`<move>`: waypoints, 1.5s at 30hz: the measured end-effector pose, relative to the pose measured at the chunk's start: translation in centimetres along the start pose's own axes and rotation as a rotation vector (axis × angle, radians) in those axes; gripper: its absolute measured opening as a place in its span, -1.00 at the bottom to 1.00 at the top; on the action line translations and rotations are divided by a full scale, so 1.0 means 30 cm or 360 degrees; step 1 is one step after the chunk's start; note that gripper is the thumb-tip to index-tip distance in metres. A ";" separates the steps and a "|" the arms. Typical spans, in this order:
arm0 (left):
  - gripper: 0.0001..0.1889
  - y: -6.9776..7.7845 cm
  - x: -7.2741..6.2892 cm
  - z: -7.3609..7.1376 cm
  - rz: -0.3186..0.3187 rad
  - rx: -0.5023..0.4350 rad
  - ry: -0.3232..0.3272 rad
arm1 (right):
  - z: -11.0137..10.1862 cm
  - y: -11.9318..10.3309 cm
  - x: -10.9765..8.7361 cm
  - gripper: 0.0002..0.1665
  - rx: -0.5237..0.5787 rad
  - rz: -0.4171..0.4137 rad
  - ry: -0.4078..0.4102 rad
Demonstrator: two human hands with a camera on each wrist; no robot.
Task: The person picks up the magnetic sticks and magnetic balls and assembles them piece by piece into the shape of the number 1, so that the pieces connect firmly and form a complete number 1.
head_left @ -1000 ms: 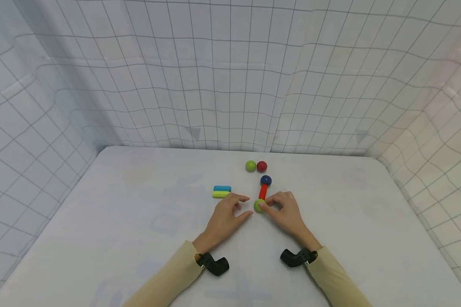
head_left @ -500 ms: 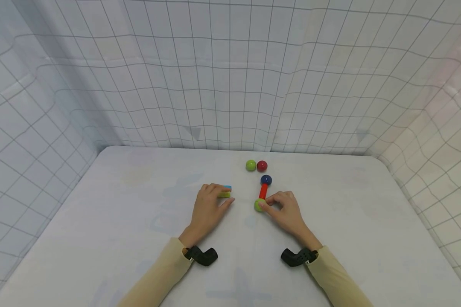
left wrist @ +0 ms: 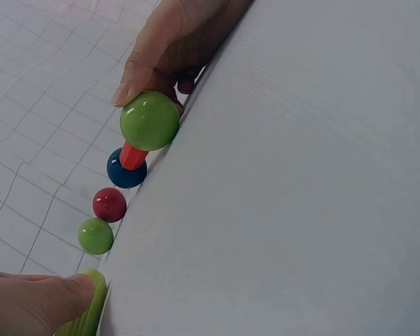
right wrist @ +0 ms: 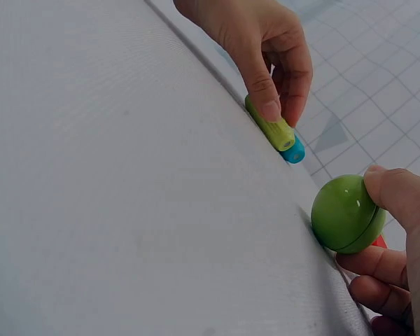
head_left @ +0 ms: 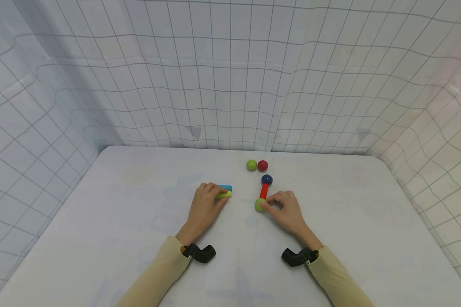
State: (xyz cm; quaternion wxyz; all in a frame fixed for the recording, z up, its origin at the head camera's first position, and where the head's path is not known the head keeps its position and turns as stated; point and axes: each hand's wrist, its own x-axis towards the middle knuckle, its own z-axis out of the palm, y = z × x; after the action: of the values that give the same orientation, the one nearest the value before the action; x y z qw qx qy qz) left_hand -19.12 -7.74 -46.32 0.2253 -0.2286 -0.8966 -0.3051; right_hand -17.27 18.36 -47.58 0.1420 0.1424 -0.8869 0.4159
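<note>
In the head view my left hand (head_left: 204,209) pinches a yellow-green rod (head_left: 224,195) between thumb and fingers. Just behind that rod lies a blue rod (head_left: 227,187), partly covered by the fingers; the right wrist view shows the two rods (right wrist: 271,127) side by side. My right hand (head_left: 289,214) grips a glossy green ball (head_left: 259,205) with its thumb and fingertips. From this ball a red rod (head_left: 264,191) runs away to a dark blue ball (head_left: 266,179), the three in one line on the table.
Behind the blue ball, a second green ball (head_left: 251,165) and a dark red ball (head_left: 263,166) sit close together on the white table (head_left: 330,192). A white grid-patterned curtain (head_left: 230,85) rises at the back and both sides.
My left hand has moved left from beside the right hand to the two rods and has taken hold of the yellow-green one. My right hand stays on the green ball.
</note>
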 end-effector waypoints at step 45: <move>-0.78 0.048 0.002 -0.035 -0.0388 -0.0253 -0.0355 | -0.004 -0.005 0.007 -0.81 -0.0032 0.0088 -0.0037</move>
State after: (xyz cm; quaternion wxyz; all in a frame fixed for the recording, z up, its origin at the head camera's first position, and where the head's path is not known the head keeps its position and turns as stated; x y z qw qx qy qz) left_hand -18.09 -7.40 -44.90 0.0669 -0.1676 -0.9102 -0.3727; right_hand -17.38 18.32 -47.32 0.1216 0.1211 -0.8963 0.4089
